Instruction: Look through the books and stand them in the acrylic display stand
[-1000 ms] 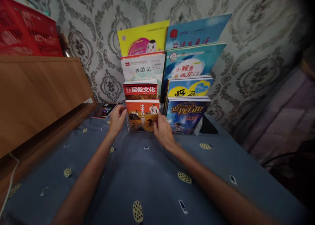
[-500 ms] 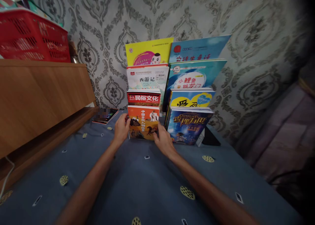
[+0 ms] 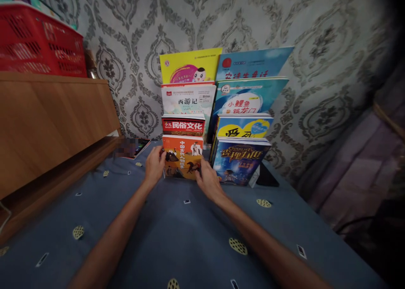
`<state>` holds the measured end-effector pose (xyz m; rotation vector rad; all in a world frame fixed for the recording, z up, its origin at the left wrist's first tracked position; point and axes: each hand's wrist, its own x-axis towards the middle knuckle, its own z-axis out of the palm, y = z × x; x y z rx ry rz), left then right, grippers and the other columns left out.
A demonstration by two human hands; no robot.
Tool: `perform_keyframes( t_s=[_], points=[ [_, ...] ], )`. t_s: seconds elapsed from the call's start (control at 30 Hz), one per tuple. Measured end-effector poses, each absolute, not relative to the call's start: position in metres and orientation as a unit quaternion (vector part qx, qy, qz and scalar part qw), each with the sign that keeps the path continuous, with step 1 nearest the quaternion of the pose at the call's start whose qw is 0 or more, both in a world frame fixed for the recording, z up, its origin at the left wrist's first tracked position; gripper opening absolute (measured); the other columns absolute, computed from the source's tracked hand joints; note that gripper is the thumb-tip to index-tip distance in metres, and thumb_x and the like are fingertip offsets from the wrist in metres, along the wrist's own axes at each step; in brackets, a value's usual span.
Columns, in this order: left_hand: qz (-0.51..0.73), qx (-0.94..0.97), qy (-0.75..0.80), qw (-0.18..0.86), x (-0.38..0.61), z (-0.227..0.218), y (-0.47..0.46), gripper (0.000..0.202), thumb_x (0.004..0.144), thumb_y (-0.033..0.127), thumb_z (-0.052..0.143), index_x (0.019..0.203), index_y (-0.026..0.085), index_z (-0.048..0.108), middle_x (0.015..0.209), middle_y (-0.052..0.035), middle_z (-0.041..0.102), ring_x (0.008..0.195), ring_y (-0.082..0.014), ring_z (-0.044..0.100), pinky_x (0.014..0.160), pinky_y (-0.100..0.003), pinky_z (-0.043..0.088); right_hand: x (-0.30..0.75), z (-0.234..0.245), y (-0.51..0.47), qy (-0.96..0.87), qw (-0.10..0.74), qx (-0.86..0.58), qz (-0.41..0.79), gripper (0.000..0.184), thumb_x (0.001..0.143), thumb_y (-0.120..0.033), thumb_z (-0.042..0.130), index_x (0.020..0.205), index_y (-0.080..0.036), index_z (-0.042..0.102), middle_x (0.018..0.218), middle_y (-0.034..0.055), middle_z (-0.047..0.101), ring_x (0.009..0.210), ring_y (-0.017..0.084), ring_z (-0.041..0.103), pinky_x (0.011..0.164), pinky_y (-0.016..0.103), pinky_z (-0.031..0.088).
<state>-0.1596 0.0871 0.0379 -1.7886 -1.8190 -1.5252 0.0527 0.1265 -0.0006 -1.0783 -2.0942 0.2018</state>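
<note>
A tiered stand of books leans against the patterned wall. Its lowest left book is an orange book [image 3: 183, 156] with Chinese characters and figures. My left hand [image 3: 154, 166] grips that book's left edge, fingers curled round it. My right hand [image 3: 208, 178] holds its lower right corner, fingers pressed to the cover. Above it sit a red-banded book [image 3: 183, 125], a white book [image 3: 188, 100] and a yellow book [image 3: 189, 65]. The right column has a dark blue fantasy book [image 3: 239, 160] at the front, with blue and yellow books behind it.
A blue dotted cloth [image 3: 190, 230] covers the surface under my arms. A wooden cabinet [image 3: 47, 120] stands at the left with a red basket [image 3: 38, 42] on top. A phone-like device [image 3: 134, 147] lies beside the stand. A dark object [image 3: 267, 177] sits right of the books.
My left hand has closed onto the orange book's left edge and my right hand has slid down to its lower right corner. The camera has tilted slightly.
</note>
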Motion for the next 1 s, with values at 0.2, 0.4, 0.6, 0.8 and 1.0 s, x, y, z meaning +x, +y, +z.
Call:
perform_keyframes(
  t_s=[0.2, 0.4, 0.6, 0.8, 1.0],
  points=[
    [-0.502, -0.598, -0.621, 0.074, -0.157, 0.04, 0.084, 0.016, 0.093, 0.017, 0.046, 0.1, 0.019, 0.06, 0.098, -0.0078, 0.065, 0.094, -0.0228, 0.061, 0.085, -0.034, 0.048, 0.052, -0.011, 0.133, -0.815, 0.404, -0.411, 0.062, 0.066, 0.089, -0.021, 0.044, 0.153, -0.011, 0.032, 0.119, 0.0181, 0.065, 0.107, 0.032, 0.063, 0.094, 0.049, 0.051],
    [-0.48, -0.601, -0.635, 0.067, -0.159, 0.044, 0.082, 0.017, 0.093, 0.016, 0.049, 0.106, 0.019, 0.06, 0.101, -0.0081, 0.065, 0.099, -0.0229, 0.062, 0.088, -0.034, 0.048, 0.053, -0.02, 0.137, -0.807, 0.426, -0.406, 0.048, 0.063, 0.089, -0.025, 0.043, 0.15, -0.011, 0.036, 0.115, 0.0175, 0.066, 0.105, 0.033, 0.064, 0.09, 0.05, 0.053],
    [-0.471, -0.614, -0.631, 0.045, -0.163, 0.048, 0.081, 0.016, 0.093, 0.02, 0.052, 0.108, 0.019, 0.059, 0.102, -0.0078, 0.066, 0.096, -0.0229, 0.064, 0.088, -0.035, 0.049, 0.057, -0.021, 0.14, -0.812, 0.444, -0.374, 0.06, 0.056, 0.089, -0.031, 0.043, 0.142, -0.015, 0.045, 0.113, 0.0168, 0.067, 0.105, 0.033, 0.064, 0.092, 0.052, 0.052],
    [-0.483, -0.605, -0.632, 0.024, -0.161, 0.052, 0.078, 0.018, 0.091, 0.021, 0.055, 0.109, 0.02, 0.058, 0.104, -0.0091, 0.066, 0.097, -0.0245, 0.064, 0.086, -0.035, 0.05, 0.064, -0.021, 0.139, -0.802, 0.436, -0.402, 0.069, 0.052, 0.089, -0.04, 0.044, 0.135, -0.015, 0.051, 0.121, 0.0194, 0.066, 0.104, 0.033, 0.064, 0.086, 0.05, 0.054],
    [-0.492, -0.593, -0.638, -0.008, -0.161, 0.056, 0.077, 0.021, 0.092, 0.021, 0.054, 0.111, 0.017, 0.06, 0.109, -0.0126, 0.065, 0.102, -0.0284, 0.064, 0.09, -0.04, 0.05, 0.063, -0.025, 0.141, -0.794, 0.43, -0.426, 0.055, 0.05, 0.089, -0.042, 0.043, 0.13, -0.016, 0.054, 0.118, 0.0182, 0.066, 0.096, 0.032, 0.064, 0.082, 0.049, 0.053]
  ],
)
